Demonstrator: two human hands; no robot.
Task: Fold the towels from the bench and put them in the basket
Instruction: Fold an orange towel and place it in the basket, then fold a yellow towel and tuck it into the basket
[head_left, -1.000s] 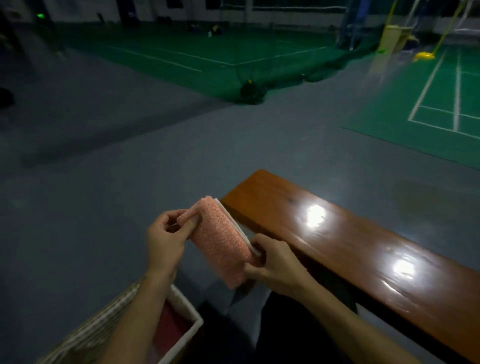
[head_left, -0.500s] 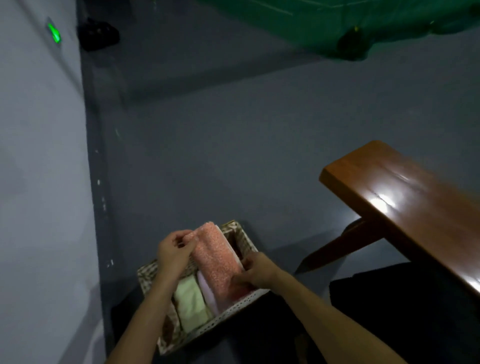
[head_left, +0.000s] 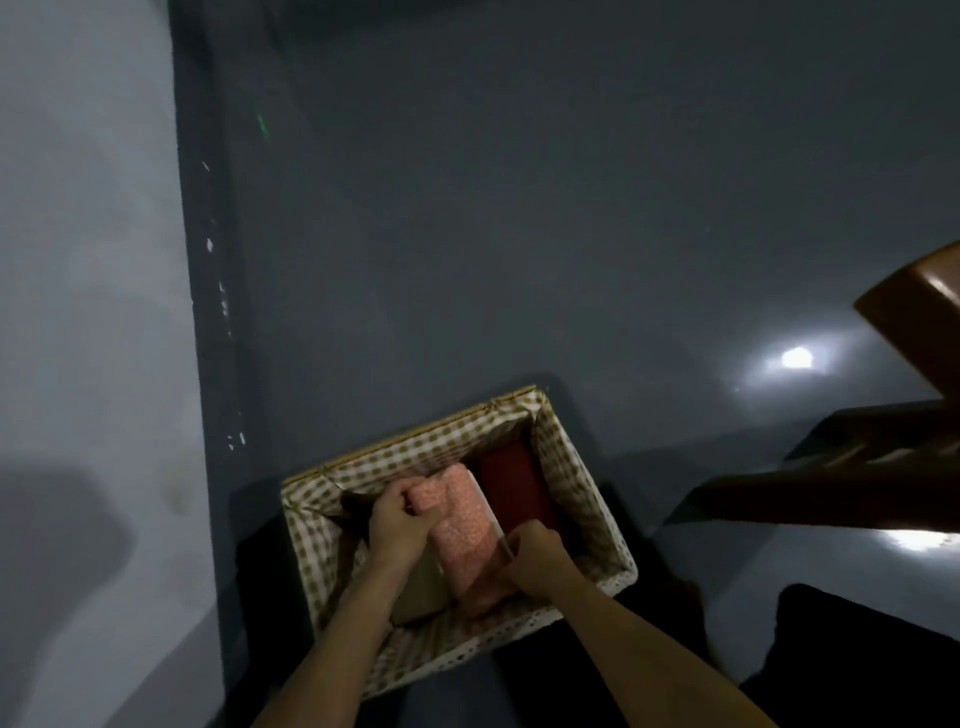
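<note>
Hands meet over a checked-lined wicker basket (head_left: 566, 457) on the grey floor, where we see a folded pink towel (head_left: 465, 525) held between them, inside the basket's walls. Our left hand (head_left: 397, 525) curls its fingers around the towel's far, upper end; our right hand (head_left: 535, 558) pinches its near right edge, low in the basket. A dark red towel (head_left: 511, 488) lies just beside the pink one on the right, and a pale folded towel (head_left: 421, 590) sits under the left wrist. The wooden bench (head_left: 919, 317) juts in at the right edge.
</note>
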